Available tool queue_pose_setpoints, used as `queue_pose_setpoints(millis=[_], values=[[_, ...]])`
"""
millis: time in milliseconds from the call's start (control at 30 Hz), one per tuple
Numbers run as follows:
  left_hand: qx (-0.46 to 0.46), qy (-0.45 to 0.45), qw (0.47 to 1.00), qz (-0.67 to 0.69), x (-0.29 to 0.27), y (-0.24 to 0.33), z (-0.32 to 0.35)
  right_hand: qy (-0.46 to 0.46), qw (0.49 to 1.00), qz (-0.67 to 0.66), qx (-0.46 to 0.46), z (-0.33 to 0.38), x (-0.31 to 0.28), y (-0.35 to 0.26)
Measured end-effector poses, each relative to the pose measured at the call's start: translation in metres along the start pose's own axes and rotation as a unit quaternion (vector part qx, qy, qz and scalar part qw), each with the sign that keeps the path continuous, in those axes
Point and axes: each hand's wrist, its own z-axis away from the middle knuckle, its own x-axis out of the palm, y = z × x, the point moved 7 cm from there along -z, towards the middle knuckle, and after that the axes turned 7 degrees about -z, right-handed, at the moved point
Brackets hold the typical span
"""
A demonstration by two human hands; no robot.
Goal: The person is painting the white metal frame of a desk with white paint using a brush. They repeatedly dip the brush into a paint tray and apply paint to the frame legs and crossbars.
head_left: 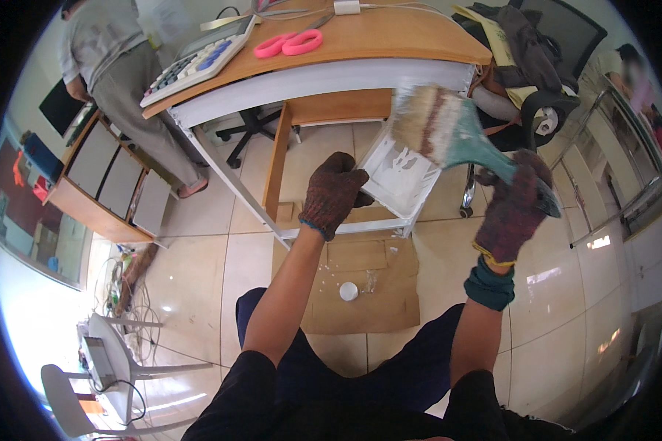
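The right hand (517, 198) grips the brush (456, 136) by its handle; a careless swing could smear the left hand (335, 192), which holds the tray (404, 182) by its left edge. Slack fingers could tip the tray onto the cardboard (360, 305). Raised beside the tray, the brush slants lengthwise, bristles pointing up-left toward the desk (390, 40).

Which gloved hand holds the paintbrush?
The right hand, gloved in dark reddish knit, grips the wide, green-handled paintbrush; the left hand, gloved likewise, holds the white rectangular tray.
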Motion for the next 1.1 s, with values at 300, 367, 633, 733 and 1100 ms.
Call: queue_pose_setpoints(millis=[300,367,633,733,1100], values=[[-0.006,0.006,1.0,0.003,-0.005,-0.002,-0.001,0.048,0.996,0.043,-0.057,-0.021,-0.031,-0.012],[0.0,0.002,1.0,0.007,-0.005,-0.001,-0.001,0.046,0.997,0.006,-0.062,-0.021,-0.035,-0.017],[-0.002,-0.018,1.0,-0.005,0.001,0.003,0.0,0.056,0.995,0.05,-0.061,-0.03,-0.026,-0.006],[-0.008,-0.012,1.0,-0.009,-0.001,0.006,0.002,0.064,0.995,0.039,-0.06,-0.03,-0.039,-0.011],[-0.001,-0.005,1.0,0.002,0.0,0.007,0.004,0.065,0.992,0.086,-0.063,-0.041,-0.041,-0.008]])
